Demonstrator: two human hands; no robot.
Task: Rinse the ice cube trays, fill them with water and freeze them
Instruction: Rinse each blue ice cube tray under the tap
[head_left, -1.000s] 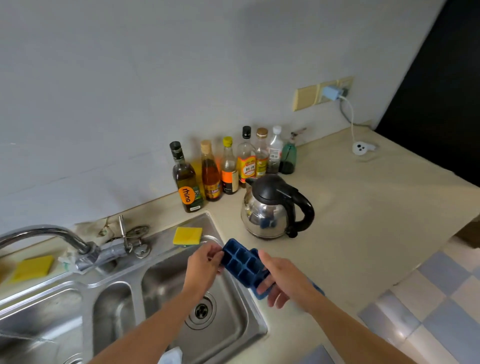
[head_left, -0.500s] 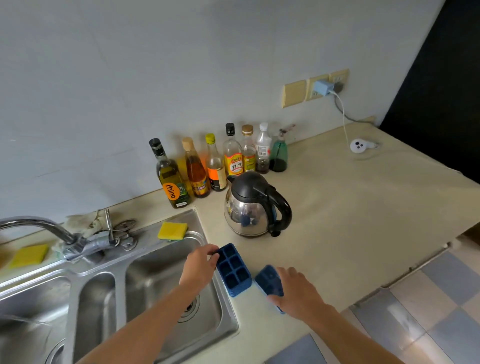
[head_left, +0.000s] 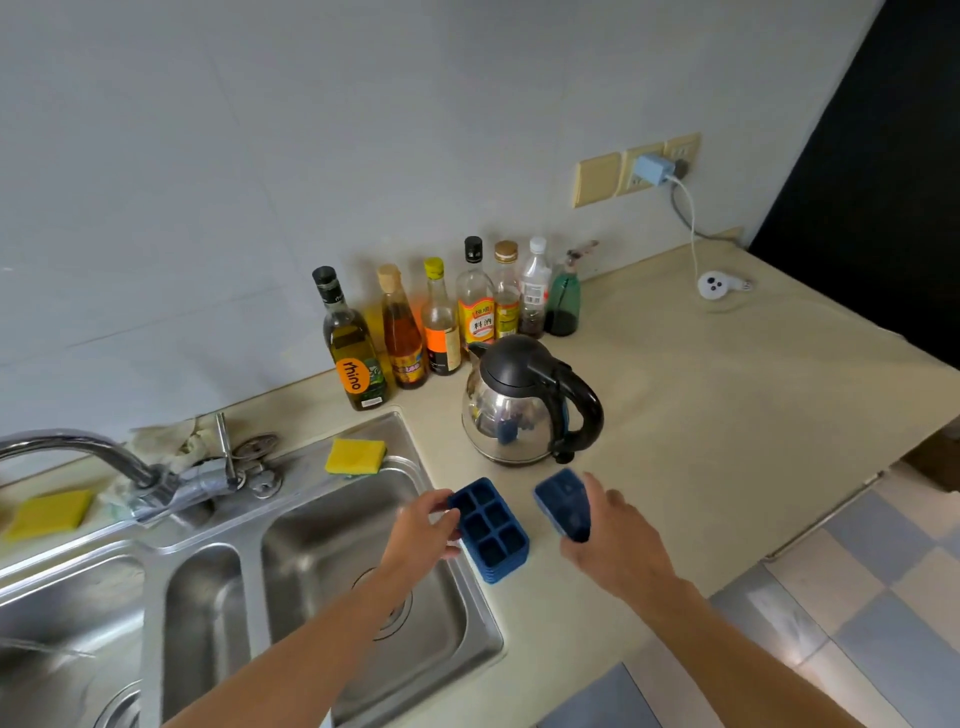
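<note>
A blue ice cube tray (head_left: 491, 527), cells up, lies on the beige counter right beside the sink's right rim. My left hand (head_left: 423, 530) holds its left edge with the fingertips. A second blue piece (head_left: 563, 504), flat like a lid or an upturned tray, is tilted just to the right of it. My right hand (head_left: 615, 535) grips that piece from the right side. The steel sink (head_left: 374, 561) lies under my left forearm, and the tap (head_left: 98, 457) curves over the far left basin.
A steel kettle with a black handle (head_left: 530, 402) stands just behind the trays. Several bottles (head_left: 441, 322) line the wall. A yellow sponge (head_left: 356, 456) sits at the sink's back corner, another (head_left: 47, 514) at far left. A plugged cable (head_left: 693, 218) runs down to the counter.
The two blue pieces, held together over the sink edge a second ago, have come apart. One now rests on the counter; my right hand has carried the other to the right.
</note>
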